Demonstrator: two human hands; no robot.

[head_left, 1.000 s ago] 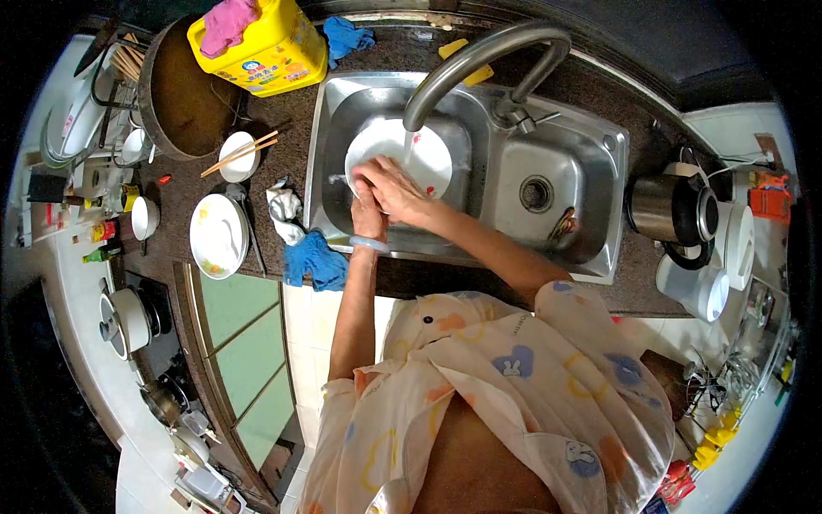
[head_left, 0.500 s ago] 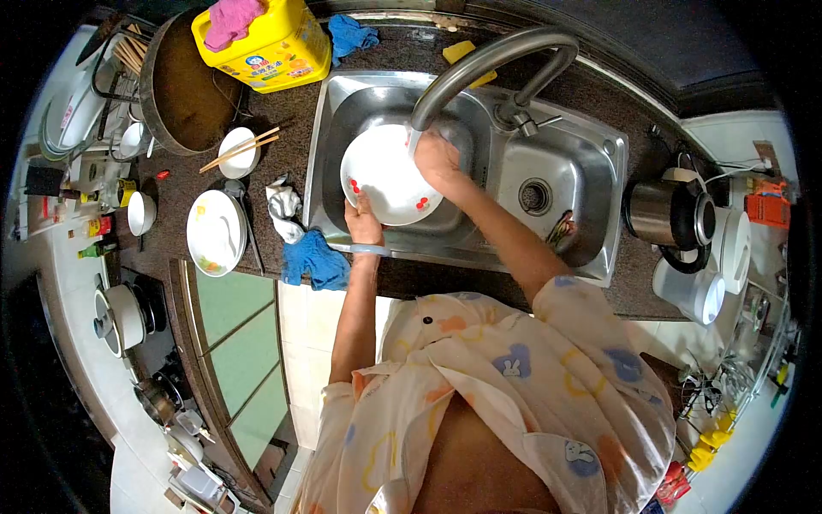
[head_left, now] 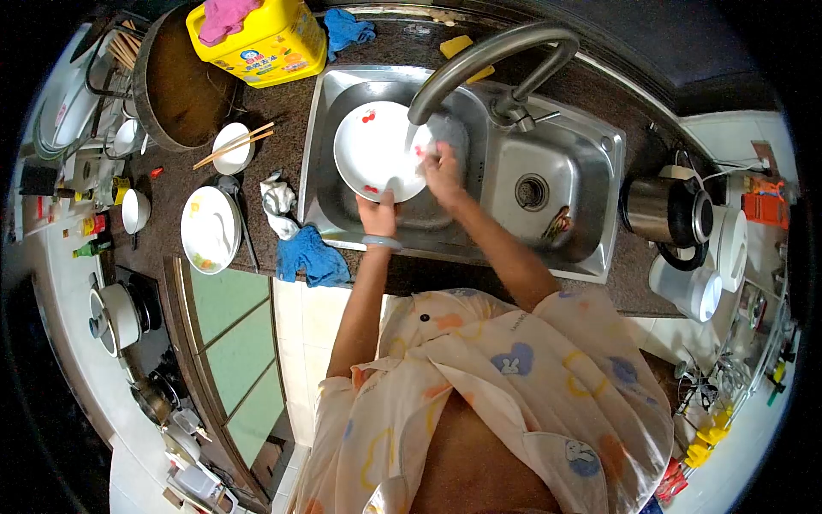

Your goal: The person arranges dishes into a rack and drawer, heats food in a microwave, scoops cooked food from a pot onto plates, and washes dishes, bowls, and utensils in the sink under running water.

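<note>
A white plate (head_left: 377, 150) with red cherry prints is held tilted over the left basin of the steel sink (head_left: 310, 184), under the faucet (head_left: 467, 73). My left hand (head_left: 378, 214) grips its lower rim, thumb on the upper face. At the right rim is my right hand (head_left: 443, 177), its fingers bent in against the edge and partly smeared by motion. Whitish water or spray blurs the area beside it.
Left of the sink lie blue (head_left: 312, 257) and striped cloths (head_left: 278, 206), a stacked plate (head_left: 211, 230), a bowl with chopsticks (head_left: 233, 149) and a wok (head_left: 184, 94). A yellow jug (head_left: 261, 43) stands behind. Right of the sink is a kettle (head_left: 664, 210).
The plate has moved slightly up and left and turned, so its cherry prints sit elsewhere. My right hand has gone from the plate's face to its right rim; my left hand still holds the lower rim.
</note>
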